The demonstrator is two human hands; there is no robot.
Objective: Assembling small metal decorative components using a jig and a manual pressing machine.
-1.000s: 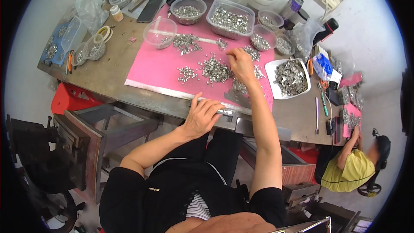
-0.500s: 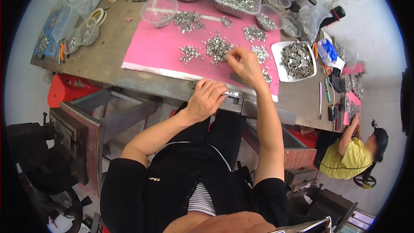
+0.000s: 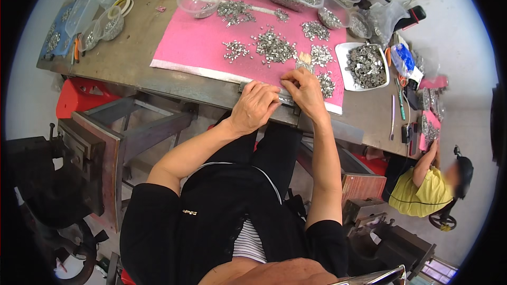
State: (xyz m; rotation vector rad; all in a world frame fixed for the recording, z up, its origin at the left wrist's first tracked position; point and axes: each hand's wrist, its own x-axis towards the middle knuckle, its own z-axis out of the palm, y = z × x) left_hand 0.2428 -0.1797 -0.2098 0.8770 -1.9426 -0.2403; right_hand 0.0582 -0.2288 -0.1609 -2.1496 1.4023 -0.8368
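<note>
My left hand (image 3: pixel 256 105) rests with bent fingers on a metal fixture (image 3: pixel 289 97) at the table's front edge; whatever its fingertips pinch is hidden. Close beside it, my right hand (image 3: pixel 306 92) has thumb and fingers drawn together at the same fixture. A flat tool with a tan end (image 3: pixel 304 58) juts out beyond the right hand's knuckles, seemingly held in it; its kind cannot be made out. Just past the hands, a pile of small silver metal pieces (image 3: pixel 275 47) lies on the pink mat (image 3: pixel 195 47), with smaller heaps around it.
Clear plastic tubs (image 3: pixel 294 2) of metal pieces line the back. A white tray (image 3: pixel 342 53) of darker metal parts stands right of the mat. Tape rolls (image 3: pixel 122 4) and a blue tray (image 3: pixel 50 55) lie far left. A person in a yellow shirt (image 3: pixel 420 192) works at right.
My right hand has come from the central pile back toward the table edge, beside my left hand. The tan-ended tool now shows beyond its knuckles. My left hand stays at the fixture.
</note>
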